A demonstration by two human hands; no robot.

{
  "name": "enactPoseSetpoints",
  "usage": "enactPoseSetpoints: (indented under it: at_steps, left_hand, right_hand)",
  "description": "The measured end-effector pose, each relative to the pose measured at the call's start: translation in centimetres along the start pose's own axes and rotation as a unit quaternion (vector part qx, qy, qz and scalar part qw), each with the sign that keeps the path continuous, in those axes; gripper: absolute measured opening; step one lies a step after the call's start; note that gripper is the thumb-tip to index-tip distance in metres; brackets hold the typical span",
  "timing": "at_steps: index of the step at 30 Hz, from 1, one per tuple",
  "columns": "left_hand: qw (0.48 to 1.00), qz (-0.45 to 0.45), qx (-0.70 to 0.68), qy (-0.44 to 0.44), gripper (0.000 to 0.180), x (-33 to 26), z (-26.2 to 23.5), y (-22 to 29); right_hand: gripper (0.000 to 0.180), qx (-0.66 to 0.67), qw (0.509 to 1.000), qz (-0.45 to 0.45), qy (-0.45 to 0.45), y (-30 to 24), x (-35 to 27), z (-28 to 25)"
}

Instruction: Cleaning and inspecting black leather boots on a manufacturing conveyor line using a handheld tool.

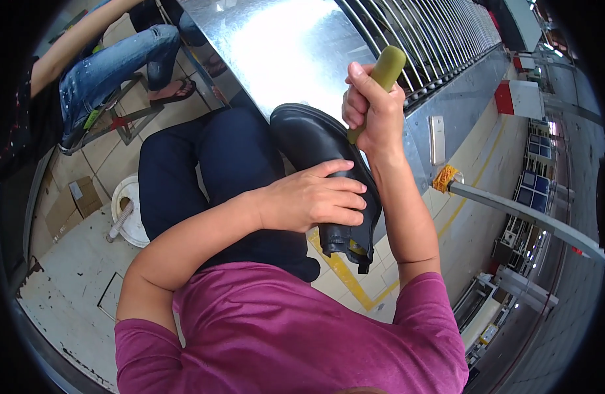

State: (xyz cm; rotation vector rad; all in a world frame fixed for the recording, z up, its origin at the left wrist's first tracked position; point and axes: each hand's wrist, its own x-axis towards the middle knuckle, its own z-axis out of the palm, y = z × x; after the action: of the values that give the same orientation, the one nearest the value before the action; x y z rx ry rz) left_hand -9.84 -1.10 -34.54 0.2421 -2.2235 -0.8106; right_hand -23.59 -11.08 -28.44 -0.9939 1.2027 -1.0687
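Observation:
A black ankle boot (pixel 315 141) lies at a slant over my thigh, toe pointing away and its opening toward me, where a bit of yellow lining shows. My left hand (pixel 319 200) rests over the boot's shaft with its fingers curved across it, holding it down. Wrapped in my right hand (pixel 378 111) is an olive-green rounded stick (pixel 389 65). Its thick end sticks up above the fist, and the narrower lower end meets the boot's edge near the sole. That contact point is partly hidden by my fingers, so the exact kind of tool does not show.
Ahead is a shiny metal table (pixel 250 56) beside a row of metal bars (pixel 434 39). A phone (pixel 437 139) lies on the metal ledge at right. Left of my legs are a white round tub (pixel 137 226), cardboard (pixel 86 196) and a seated person's leg in jeans (pixel 115 75).

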Motion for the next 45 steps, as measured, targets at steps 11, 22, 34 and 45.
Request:
enactPoseSetpoints:
  at_steps: [11, 22, 34, 45]
  left_hand:
    - [1.000, 0.005, -0.020, 0.018, 0.049, -0.5, 0.7, -0.4]
    - [0.999, 0.018, -0.019, 0.040, 0.047, -0.8, 0.7, -0.1]
    - [0.999, 0.032, -0.027, 0.035, 0.046, -0.4, 0.9, -0.5]
    - [1.000, 0.005, -0.024, 0.008, 0.053, 0.1, 0.4, -0.6]
  right_hand:
    - [0.025, -0.027, 0.997, -0.054, -0.056, 0.4, 1.6, 3.9]
    - [0.025, 0.024, 0.997, -0.040, -0.068, 1.2, 2.5, 6.0]
    - [0.022, 0.021, 0.993, -0.079, -0.088, 0.6, 3.2, 6.0]
    - [0.022, -0.039, 0.995, -0.066, -0.062, 0.3, 1.5, 3.4]
